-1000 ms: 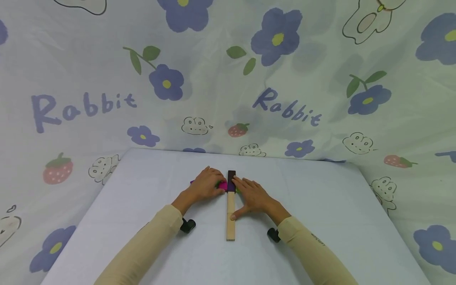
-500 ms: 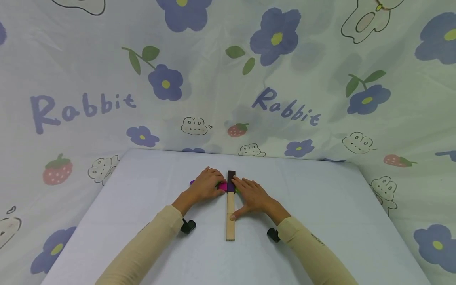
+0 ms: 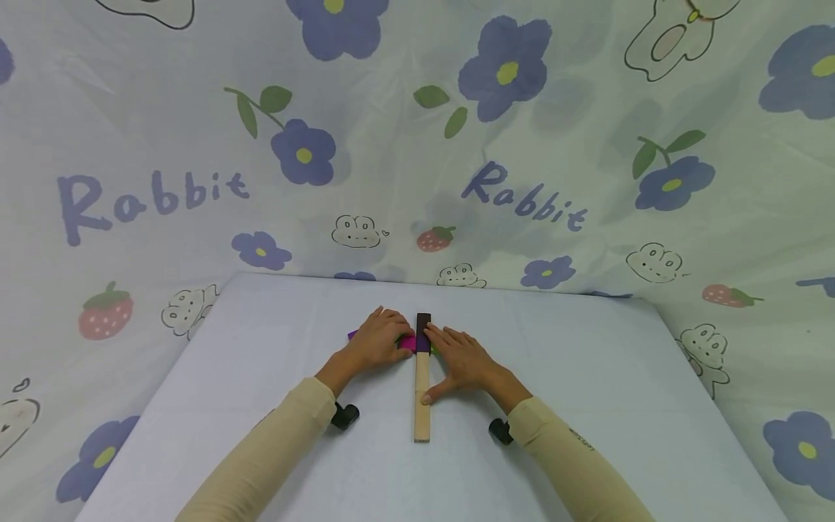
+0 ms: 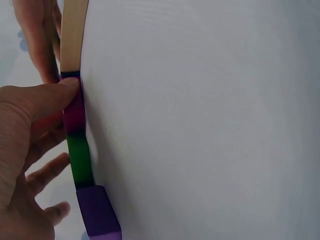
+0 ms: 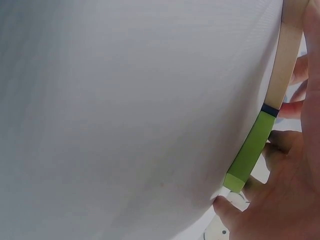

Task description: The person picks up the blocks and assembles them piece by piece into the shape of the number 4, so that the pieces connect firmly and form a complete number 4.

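A straight column of wooden blocks lies on the table: a dark brown block (image 3: 424,323) and a dark purple one (image 3: 423,344) at the far end, then two plain wood blocks (image 3: 422,373) nearer me. To its left runs a row made of a magenta block (image 4: 75,116), a green block (image 4: 81,160) and a purple block (image 4: 99,210). My left hand (image 3: 377,338) pinches the magenta block, thumb on its near side. A light green block (image 5: 251,147) extends to the right, mostly beneath my right hand (image 3: 464,359). That hand is spread, fingertips at the dark blocks and thumb on the plain wood.
A white cloth covers the table (image 3: 561,449). Behind it hangs a patterned curtain (image 3: 391,145) with flowers and rabbits. Small black devices (image 3: 346,415) are worn at both wrists.
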{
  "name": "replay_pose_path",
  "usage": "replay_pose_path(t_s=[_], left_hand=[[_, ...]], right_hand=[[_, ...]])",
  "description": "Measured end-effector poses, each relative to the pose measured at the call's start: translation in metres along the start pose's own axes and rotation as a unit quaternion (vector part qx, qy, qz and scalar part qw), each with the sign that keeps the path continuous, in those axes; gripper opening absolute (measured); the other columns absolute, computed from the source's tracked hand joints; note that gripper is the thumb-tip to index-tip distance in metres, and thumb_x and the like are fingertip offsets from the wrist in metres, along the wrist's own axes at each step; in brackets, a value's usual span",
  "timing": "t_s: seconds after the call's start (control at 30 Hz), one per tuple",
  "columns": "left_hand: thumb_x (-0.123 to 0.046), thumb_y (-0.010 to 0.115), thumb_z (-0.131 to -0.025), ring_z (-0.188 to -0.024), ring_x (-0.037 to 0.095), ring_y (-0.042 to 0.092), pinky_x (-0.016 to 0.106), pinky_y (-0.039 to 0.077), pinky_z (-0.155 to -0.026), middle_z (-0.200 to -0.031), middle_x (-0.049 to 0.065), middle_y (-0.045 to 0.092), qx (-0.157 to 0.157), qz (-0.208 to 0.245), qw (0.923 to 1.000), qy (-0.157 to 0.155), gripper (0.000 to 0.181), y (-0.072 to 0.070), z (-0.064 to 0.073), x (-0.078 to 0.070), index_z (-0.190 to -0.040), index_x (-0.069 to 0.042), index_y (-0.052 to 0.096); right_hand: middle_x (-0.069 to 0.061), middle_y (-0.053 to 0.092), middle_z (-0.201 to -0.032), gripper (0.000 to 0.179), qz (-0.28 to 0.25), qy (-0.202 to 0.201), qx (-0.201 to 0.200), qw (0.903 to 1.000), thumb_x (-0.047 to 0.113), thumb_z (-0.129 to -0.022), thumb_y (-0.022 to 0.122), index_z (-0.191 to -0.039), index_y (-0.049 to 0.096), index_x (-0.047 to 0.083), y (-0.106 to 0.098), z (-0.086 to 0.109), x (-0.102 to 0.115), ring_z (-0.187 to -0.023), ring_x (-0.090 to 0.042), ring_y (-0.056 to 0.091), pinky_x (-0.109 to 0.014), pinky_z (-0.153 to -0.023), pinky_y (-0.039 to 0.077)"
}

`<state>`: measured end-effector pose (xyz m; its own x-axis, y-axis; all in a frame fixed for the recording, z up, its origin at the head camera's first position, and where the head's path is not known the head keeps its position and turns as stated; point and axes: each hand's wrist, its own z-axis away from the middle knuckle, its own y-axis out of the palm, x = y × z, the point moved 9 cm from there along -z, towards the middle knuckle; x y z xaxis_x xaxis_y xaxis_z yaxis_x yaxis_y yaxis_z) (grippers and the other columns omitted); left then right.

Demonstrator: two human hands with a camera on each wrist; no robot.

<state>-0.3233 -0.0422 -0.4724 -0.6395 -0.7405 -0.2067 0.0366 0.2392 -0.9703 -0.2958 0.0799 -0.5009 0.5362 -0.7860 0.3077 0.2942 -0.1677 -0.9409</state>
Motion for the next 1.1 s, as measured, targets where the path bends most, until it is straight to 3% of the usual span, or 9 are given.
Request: replay_pose_path(t_s=[0.7,0.8,0.97,1.1], left_hand=[[-0.034,0.080,-0.087,-0.127,0.030,0.053,0.064,0.024,-0.117,-0.124,0.007,0.065,0.019,0.011,0.9996,-0.017,0.041,-0.002,0.000,0.005,-0.121,-0.012,0.073],[-0.035,0.081,-0.086,-0.128,0.030,0.053,0.061,0.023,-0.118,-0.127,0.007,0.063,0.022,0.025,0.9992,-0.024,0.047,-0.006,0.003,0.009,-0.125,-0.012,0.071],[-0.037,0.084,-0.082,-0.128,0.031,0.051,0.054,0.032,-0.116,-0.135,0.009,0.059,0.010,0.059,0.9979,-0.026,0.060,-0.017,0.013,0.014,-0.134,-0.013,0.065],[-0.038,0.087,-0.080,-0.134,0.034,0.047,0.055,0.035,-0.114,-0.145,0.012,0.052,0.009,0.086,0.9955,-0.039,0.073,-0.023,0.024,0.020,-0.142,-0.013,0.058]], right_hand=[[0.000,0.015,-0.169,0.132,0.003,0.009,0.011,0.9999,0.080,-0.065,0.075,-0.163,0.017,0.015,0.001,0.000,0.000,-0.152,-0.028,0.022,-0.059,-0.120,0.020],[0.001,0.014,-0.169,0.133,0.005,0.016,0.015,0.9998,0.081,-0.064,0.075,-0.164,0.016,0.017,0.002,0.000,0.000,-0.153,-0.027,0.021,-0.059,-0.120,0.019],[0.001,0.012,-0.170,0.133,0.005,0.022,0.019,0.9996,0.080,-0.064,0.076,-0.164,0.015,0.017,0.003,-0.002,-0.001,-0.153,-0.026,0.018,-0.058,-0.121,0.017],[0.001,0.013,-0.169,0.132,0.006,0.018,0.017,0.9997,0.079,-0.064,0.077,-0.164,0.017,0.017,0.003,-0.003,-0.001,-0.153,-0.026,0.019,-0.058,-0.121,0.017]])
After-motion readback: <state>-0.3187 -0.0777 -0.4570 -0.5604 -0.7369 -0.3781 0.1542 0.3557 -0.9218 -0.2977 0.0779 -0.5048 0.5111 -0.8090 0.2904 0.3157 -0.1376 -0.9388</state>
